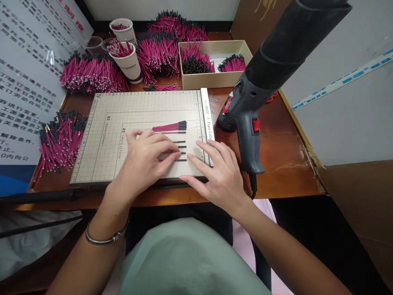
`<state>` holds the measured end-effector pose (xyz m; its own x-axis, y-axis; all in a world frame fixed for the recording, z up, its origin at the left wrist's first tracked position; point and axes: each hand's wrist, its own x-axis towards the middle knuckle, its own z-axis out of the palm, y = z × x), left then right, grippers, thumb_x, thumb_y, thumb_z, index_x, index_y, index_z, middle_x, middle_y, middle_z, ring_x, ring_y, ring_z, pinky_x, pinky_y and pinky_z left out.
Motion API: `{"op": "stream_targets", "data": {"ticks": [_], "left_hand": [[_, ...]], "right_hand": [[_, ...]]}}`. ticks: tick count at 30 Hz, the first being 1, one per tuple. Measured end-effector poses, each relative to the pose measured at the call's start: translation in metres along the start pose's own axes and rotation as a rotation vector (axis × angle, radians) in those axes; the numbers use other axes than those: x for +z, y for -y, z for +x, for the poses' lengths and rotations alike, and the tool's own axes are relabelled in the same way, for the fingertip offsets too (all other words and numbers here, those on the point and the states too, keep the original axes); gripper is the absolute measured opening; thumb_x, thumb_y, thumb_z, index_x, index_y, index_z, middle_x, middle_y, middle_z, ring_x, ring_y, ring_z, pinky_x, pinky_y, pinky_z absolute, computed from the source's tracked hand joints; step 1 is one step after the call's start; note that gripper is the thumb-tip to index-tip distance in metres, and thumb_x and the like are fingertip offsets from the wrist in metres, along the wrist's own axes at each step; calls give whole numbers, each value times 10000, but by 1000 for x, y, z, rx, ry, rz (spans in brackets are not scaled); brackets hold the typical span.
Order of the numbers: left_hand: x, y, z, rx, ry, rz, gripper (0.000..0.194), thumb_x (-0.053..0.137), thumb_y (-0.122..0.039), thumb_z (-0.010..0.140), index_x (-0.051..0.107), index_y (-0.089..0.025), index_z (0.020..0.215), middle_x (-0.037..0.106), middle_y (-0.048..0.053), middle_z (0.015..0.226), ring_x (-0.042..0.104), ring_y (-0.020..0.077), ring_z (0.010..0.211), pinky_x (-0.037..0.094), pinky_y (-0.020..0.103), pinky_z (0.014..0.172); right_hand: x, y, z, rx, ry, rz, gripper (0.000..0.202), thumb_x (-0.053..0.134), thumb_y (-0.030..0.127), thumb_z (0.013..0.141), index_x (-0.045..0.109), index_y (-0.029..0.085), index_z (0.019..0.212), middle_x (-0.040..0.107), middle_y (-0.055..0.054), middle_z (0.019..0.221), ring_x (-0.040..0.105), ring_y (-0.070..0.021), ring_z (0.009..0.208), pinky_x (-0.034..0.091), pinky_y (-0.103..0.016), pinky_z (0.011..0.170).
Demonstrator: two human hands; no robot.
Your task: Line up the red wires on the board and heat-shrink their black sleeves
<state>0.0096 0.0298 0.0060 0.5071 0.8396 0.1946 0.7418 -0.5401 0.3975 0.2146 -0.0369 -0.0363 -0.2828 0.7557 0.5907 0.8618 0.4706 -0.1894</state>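
Observation:
Magenta wires with black sleeved ends lie on a beige paper cutter board. My left hand is over the board, its thumb and index finger pinched at the black end of one wire. Several single wires lie roughly parallel under and beside its fingers, with their black ends pointing right. Just above them sits a small fanned bundle of wires. To the right, my right hand has its fingers apart and holds nothing; its fingertips are near the board's right edge and the black ends.
A dark heat gun stands right of the board, nozzle up. Behind are a cardboard box with wires, paper cups and large wire piles. More wires lie at the left.

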Motion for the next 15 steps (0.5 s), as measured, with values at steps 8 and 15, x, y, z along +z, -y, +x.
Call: {"op": "stream_targets", "data": {"ticks": [8, 15], "left_hand": [[0, 0, -2, 4, -20, -12, 252, 592, -367, 1001, 772, -271, 854, 799, 19, 947, 635, 259, 933, 308, 506, 967], [-4, 0, -6, -9, -35, -20, 242, 582, -378, 1008, 772, -274, 900, 789, 32, 990, 638, 269, 949, 321, 514, 967]], "right_hand": [[0, -3, -2, -32, -18, 17, 341, 743, 493, 916, 778, 198, 1085, 740, -88, 1274, 598, -245, 1214, 477, -410, 1104], [0, -4, -2, -43, -31, 60, 346, 769, 484, 894, 780, 192, 1079, 734, -96, 1276, 573, -238, 1230, 459, -411, 1116]]}}
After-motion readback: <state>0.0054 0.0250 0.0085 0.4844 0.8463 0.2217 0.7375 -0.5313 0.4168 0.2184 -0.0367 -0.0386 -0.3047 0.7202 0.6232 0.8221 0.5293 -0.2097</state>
